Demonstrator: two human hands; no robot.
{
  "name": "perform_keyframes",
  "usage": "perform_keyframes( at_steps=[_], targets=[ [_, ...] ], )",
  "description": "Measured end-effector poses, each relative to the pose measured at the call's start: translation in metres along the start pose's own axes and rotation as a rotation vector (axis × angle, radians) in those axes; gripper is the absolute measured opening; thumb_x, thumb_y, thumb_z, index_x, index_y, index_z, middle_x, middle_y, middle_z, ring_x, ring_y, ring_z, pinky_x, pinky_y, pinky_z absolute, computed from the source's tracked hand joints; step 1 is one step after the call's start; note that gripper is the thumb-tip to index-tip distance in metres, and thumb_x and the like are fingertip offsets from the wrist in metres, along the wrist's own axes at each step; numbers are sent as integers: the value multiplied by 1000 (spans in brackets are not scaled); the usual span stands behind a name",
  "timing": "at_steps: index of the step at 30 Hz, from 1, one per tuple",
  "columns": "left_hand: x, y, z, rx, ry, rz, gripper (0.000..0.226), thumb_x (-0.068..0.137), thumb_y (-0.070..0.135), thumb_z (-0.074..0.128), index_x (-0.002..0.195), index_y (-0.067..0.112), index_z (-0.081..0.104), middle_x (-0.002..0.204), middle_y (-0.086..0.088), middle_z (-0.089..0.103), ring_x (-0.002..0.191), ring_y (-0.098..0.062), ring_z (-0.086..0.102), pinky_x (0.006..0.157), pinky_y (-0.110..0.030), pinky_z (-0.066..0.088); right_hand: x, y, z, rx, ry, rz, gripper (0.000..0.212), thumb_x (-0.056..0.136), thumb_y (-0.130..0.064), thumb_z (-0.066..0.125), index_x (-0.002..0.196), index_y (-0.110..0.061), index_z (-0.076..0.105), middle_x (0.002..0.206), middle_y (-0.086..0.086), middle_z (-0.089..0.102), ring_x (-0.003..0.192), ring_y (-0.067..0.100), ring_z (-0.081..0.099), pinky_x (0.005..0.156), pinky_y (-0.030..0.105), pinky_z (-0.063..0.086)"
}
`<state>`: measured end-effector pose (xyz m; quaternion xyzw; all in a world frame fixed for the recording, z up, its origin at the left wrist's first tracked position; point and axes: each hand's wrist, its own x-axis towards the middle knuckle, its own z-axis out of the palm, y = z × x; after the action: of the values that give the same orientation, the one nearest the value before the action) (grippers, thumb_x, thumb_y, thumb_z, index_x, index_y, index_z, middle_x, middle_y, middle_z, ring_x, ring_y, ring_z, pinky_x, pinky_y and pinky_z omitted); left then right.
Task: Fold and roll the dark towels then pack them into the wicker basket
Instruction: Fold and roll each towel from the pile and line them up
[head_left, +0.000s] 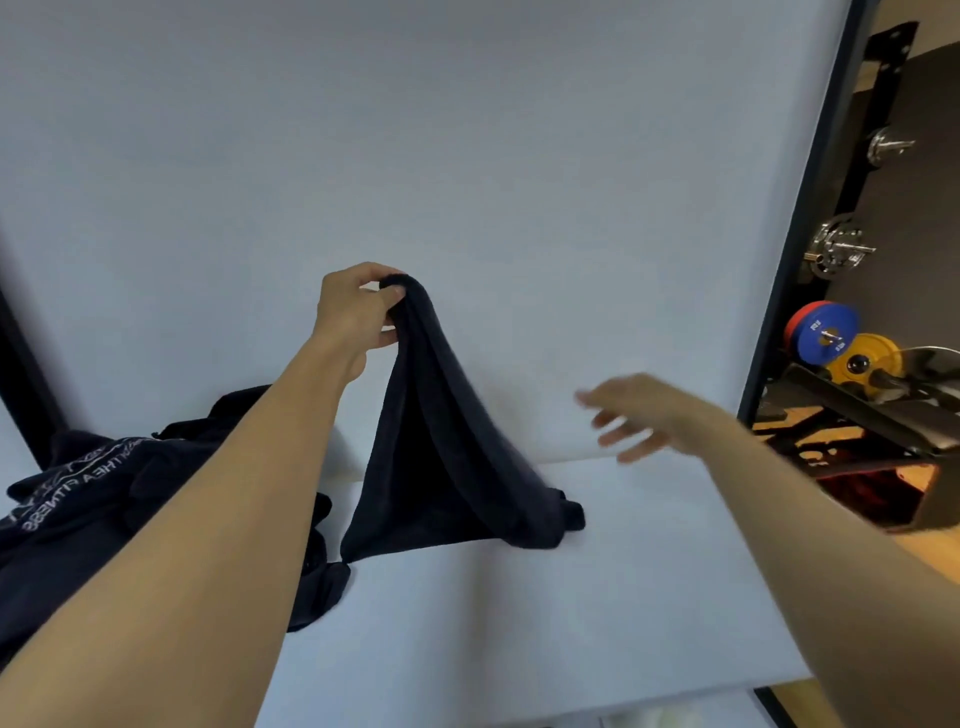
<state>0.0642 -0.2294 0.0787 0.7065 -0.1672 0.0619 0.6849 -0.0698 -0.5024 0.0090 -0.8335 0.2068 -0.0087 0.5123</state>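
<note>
L grip (358, 312) pinching dark towel (441, 457) up off table (623, 597), R grip (639, 415) blurred, prob. open, empty

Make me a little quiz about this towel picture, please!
1. True or false: the left hand pinches the dark towel at its top.
2. What does the right hand hold?
A) a towel corner
B) nothing
C) a basket
3. Fill in: the lifted towel's lower end touches the white ____.

Key:
1. True; the towel hangs from that pinch.
2. B; its fingers are spread and blurred, apart from the towel.
3. Table. More dark towels lie piled at the left, and no wicker basket is in view.
</note>
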Motion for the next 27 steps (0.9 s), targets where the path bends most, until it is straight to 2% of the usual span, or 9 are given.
perform_keyframes(
  at_steps=[3, 5, 7, 10, 14, 17, 20, 24, 27],
  targets=[
    [-1, -9, 10, 116, -64, 13, 19, 94, 5, 56, 98, 15, 72, 91, -6, 69, 77, -22, 66, 66, -31, 59, -2, 34, 64, 11, -274, 60, 51, 82, -55, 70, 121, -22, 61, 117, 8, 65, 103, 22, 67, 79, 45, 61],
    [-1, -14, 15, 159, -85, 30, 20, 95, 8, 55, 98, 17, 72, 94, -5, 70, 79, -21, 67, 65, -30, 58, -5, 46, 100, -42, -354, 81, 58, 80, -59, 70, 123, -21, 59, 114, 4, 65, 102, 19, 67, 79, 41, 61],
    [0, -16, 16, 165, -77, 49, 20, 95, 9, 55, 99, 17, 73, 95, -5, 70, 78, -20, 67, 62, -29, 57, -1, 55, 125, -218, -324, 51, 57, 78, -58, 72, 113, -14, 62, 96, 1, 67, 89, 15, 67, 74, 34, 61],
    [3, -16, 15, 166, -33, 63, 21, 94, 10, 56, 98, 18, 74, 95, -3, 71, 78, -19, 67, 61, -26, 56, 7, 58, 149, -335, -219, 21, 56, 73, -63, 71, 78, -8, 61, 72, 9, 66, 75, 25, 71, 70, 33, 61],
    [8, -20, 9, 164, 43, 69, 21, 92, 9, 59, 95, 20, 76, 98, -1, 73, 90, -20, 71, 78, -35, 61, 10, 56, 174, -445, -134, 18, 50, 75, -60, 70, 74, -11, 57, 63, 4, 63, 53, 20, 62, 62, 30, 55],
    [8, -22, 3, 152, 66, 60, 20, 91, 9, 61, 94, 22, 77, 98, 0, 74, 92, -18, 70, 85, -36, 59, 13, 57, 189, -521, 11, -6, 33, 86, -41, 66, 74, -12, 53, 64, -1, 54, 56, 16, 53, 56, 26, 45],
    [8, -25, -2, 142, 77, 49, 20, 91, 10, 62, 96, 22, 77, 99, 0, 74, 95, -19, 70, 88, -38, 58, 19, 61, 200, -421, 103, 56, 14, 90, -20, 56, 83, -8, 57, 72, 2, 58, 68, 22, 61, 62, 28, 50],
    [7, -26, -9, 113, 99, 28, 20, 91, 10, 61, 94, 23, 76, 99, -3, 73, 95, -22, 70, 86, -40, 59, 15, 58, 205, -252, 107, 106, 34, 94, -38, 53, 78, -9, 60, 69, 6, 71, 58, 20, 67, 60, 26, 52],
    [5, -25, -9, 80, 103, 23, 22, 92, 9, 61, 90, 25, 75, 97, -4, 73, 94, -24, 70, 83, -39, 60, 17, 50, 212, 279, 91, 202, 35, 94, -38, 60, 85, -5, 60, 61, 6, 66, 45, 17, 59, 47, 22, 42]
  ],
)
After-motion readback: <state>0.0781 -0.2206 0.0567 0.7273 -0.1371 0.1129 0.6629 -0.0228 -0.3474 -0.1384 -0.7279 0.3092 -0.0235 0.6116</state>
